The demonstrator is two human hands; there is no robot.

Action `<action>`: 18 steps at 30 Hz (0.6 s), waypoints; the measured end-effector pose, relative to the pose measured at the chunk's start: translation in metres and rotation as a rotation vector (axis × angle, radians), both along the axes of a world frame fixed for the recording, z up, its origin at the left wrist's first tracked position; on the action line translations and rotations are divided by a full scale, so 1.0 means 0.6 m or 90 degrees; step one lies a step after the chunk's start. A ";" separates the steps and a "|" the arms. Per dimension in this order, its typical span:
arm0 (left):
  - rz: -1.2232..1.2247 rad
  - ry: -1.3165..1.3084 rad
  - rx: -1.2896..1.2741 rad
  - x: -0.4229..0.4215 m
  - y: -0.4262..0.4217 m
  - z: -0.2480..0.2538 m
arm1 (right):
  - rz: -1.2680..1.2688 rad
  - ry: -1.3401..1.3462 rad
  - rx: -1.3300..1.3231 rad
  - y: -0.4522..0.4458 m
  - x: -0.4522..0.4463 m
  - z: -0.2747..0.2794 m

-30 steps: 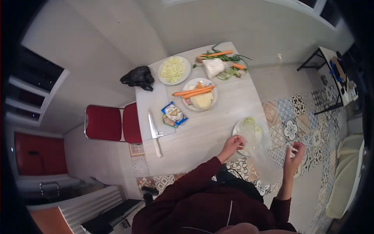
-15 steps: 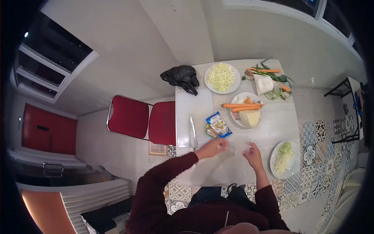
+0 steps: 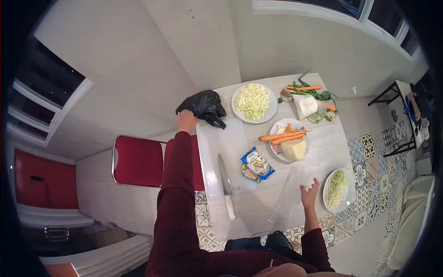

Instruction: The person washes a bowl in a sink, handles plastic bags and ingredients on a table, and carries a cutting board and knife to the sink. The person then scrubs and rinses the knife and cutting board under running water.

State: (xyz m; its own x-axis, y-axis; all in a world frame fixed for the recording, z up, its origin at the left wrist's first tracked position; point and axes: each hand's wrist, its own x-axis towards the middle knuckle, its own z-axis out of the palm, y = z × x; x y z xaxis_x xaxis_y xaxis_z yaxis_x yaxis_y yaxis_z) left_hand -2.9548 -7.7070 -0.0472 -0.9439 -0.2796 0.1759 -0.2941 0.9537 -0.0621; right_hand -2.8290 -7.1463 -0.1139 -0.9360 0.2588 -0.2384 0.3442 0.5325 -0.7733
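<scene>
Bag of black plastic (image 3: 204,104) lies directly at the fingertips of our left hand (image 3: 187,121), and this arm is stretched long because the bag rests at the far corner. The fingers touch its near edge but are partly hidden, so we cannot tell if they pinch it. Our right hand (image 3: 310,194) seems to hold nothing: its fingers are spread and slightly curled, just beside the clear plastic bag (image 3: 285,196), which lies flat to its left. Between our two hands is the knife (image 3: 224,177), its blade on the cutting board (image 3: 210,154) and its handle turned toward us, probably for easy taking. The blue packet (image 3: 259,164) lies there also. Ahead of our right hand, carrots (image 3: 286,137) lie across a pale block (image 3: 294,150), perhaps gathered on one plate. Shreds (image 3: 337,190) just right of this hand have their own plate, presumably to keep them separate.
</scene>
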 end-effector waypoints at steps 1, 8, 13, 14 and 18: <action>0.008 -0.050 0.033 -0.007 -0.006 0.002 | 0.036 0.038 0.022 0.003 -0.001 0.009; -0.046 0.229 0.554 0.004 0.032 0.119 | 0.120 0.055 0.011 -0.042 -0.001 0.097; -0.159 0.249 0.612 0.059 0.090 0.192 | 0.207 0.138 0.009 -0.090 -0.008 0.142; -0.172 0.244 0.646 0.082 0.115 0.219 | 0.226 0.158 0.008 -0.101 -0.009 0.150; -0.200 0.238 0.656 0.167 0.208 0.315 | 0.281 0.192 -0.068 -0.137 -0.010 0.179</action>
State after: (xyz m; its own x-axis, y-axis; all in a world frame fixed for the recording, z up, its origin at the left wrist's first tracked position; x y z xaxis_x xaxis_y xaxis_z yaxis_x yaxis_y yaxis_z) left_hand -2.8546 -7.5823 0.1417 -0.9343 -0.2151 0.2843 0.1307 0.5352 0.8345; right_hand -2.8348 -7.2286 -0.0066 -0.9811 -0.1859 0.0535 -0.1396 0.4890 -0.8611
